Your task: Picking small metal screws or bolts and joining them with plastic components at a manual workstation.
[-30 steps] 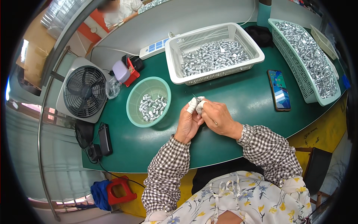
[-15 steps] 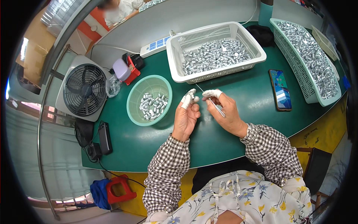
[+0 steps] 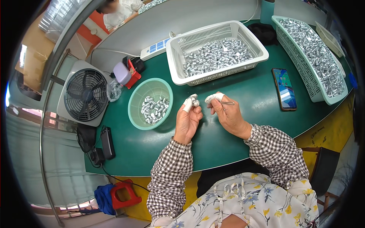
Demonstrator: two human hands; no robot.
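Observation:
Above the green table, my left hand [image 3: 187, 123] is raised with thumb and fingertips pinched together; white wrapping covers some fingers. What sits in the pinch is too small to make out. Close by on the right, my right hand [image 3: 234, 121], also white-wrapped at a finger, grips a slim metal rod-like tool [image 3: 228, 103] whose end sticks out past the fingers. The two hands' fingertips face each other, a small gap apart. Left of my left hand stands a round light-green basket [image 3: 134, 95] with small silver metal parts [image 3: 154, 110] in it.
Beyond my hands is a white basket [image 3: 175, 72] of similar metal parts. A long pale-green basket [image 3: 304, 78], heaped with them, stands at right beside a phone [image 3: 284, 89]. A fan [image 3: 86, 93], power strip [image 3: 155, 48] and black adapter [image 3: 107, 142] lie leftward.
My right hand has turned the metal tool: its tip pointed up between my hands before, and now the tool lies nearly level, its end toward the right. My left hand keeps its pinch.

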